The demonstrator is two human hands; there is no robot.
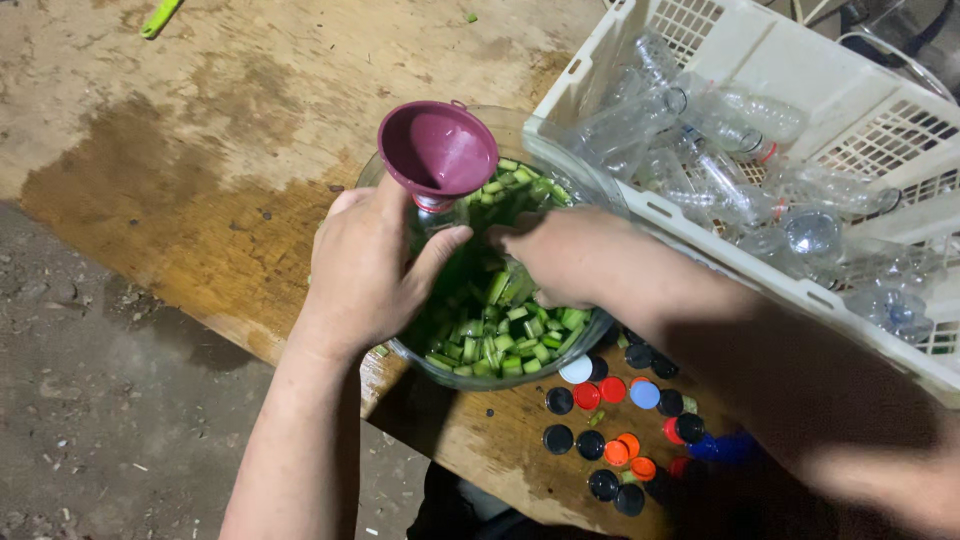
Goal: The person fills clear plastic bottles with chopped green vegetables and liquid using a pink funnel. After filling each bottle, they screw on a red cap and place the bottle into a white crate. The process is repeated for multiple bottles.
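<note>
Where the table (200, 130) ends nearest: loose caps (600, 420). Next, bowl (590, 335) of chopped greens (500, 345); left hand (365, 265) wrapped around bottle (432, 215) bearing an empty funnel (438, 150), right hand (560, 255) cupped, gathering greens. Farthest: crate (800, 60) of unfilled bottles (740, 170). Filling barely begun.

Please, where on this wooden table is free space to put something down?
The table is bare left of the bowl, around the wet stain, up to the green tool. It is crowded near the bottle caps and the white crate.
</note>
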